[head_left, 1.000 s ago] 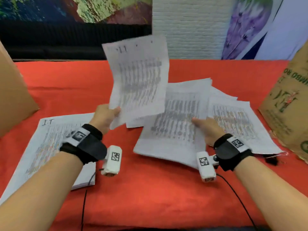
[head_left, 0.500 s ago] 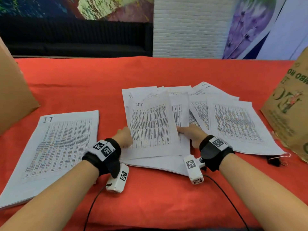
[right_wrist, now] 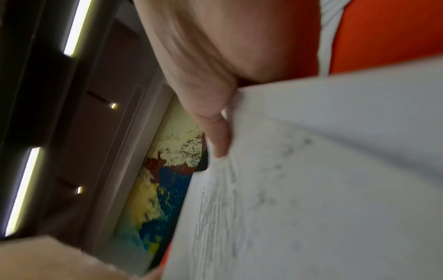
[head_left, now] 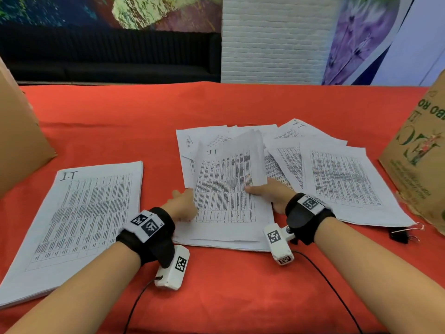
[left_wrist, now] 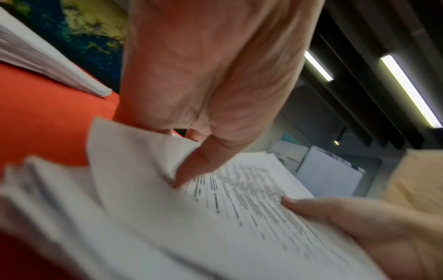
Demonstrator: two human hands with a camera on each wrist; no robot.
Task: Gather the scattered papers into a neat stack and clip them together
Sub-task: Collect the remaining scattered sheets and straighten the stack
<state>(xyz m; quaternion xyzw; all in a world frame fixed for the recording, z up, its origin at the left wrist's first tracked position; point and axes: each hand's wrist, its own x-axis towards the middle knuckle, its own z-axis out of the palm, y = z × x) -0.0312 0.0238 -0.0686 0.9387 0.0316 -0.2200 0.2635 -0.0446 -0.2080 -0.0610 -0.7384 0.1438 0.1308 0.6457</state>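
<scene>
1. Two hands are on the middle pile of white printed paper sheets [head_left: 231,198] on the red cloth counter [head_left: 216,292].
2. A second ago the left hand [head_left: 183,206] held one sheet high in the air. Now that sheet is down on the middle pile, so one more loose page has joined the others.
3. The left hand grips the left edge of the top sheets. In the left wrist view its thumb presses on top of the paper and the other fingers [left_wrist: 165,130] curl under it.
4. The right hand [head_left: 269,194] holds the right edge of the same sheets, thumb on top. The right wrist view is blurry, so I think the other fingers are under the paper, but I cannot be sure.
5. The top sheets are lifted a little and bend up at the far end. They are not lined up yet.
6. More white sheets [head_left: 337,179] lie fanned out to the right, partly under the middle pile. These still have to be pulled in.
7. A neat thick stack of white printed paper [head_left: 79,218] lies apart on the left side of the counter.
8. A small black binder clip [head_left: 402,235] lies by the right corner of the fanned sheets, near the brown cardboard box [head_left: 423,160]. Nobody is touching it. The clipping step is not done yet.
9. I think the job is about in the middle: gather first, then square the edges, then clip.
</scene>
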